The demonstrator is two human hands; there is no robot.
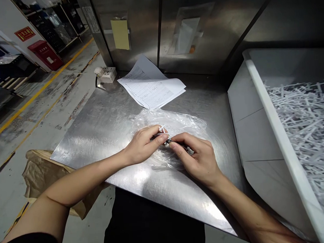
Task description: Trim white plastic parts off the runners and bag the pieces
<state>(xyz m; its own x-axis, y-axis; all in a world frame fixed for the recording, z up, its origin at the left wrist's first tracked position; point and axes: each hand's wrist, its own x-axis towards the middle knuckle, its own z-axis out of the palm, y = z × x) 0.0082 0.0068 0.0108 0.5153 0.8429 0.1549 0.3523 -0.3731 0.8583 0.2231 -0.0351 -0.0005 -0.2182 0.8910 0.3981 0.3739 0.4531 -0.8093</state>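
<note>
My left hand (141, 144) is closed in a pinch on a small white plastic piece (162, 129), whose thin arms stick out above the fingertips. Close beside it on the right, my right hand (197, 155) grips a small dark tool (182, 146) between thumb and forefinger, its tip near the white piece. What exactly the tool is stays partly hidden by the fingers. Under both hands a clear plastic bag (178, 120) lies crumpled on the metal table (95, 126).
Printed sheets (155, 87) lie behind the bag, left of a metal wall. A white socket block (107, 74) stands at the back left corner. On the right, a large bin (269, 120) holds many white plastic pieces (309, 125). Brown paper (43, 173) is below the left edge.
</note>
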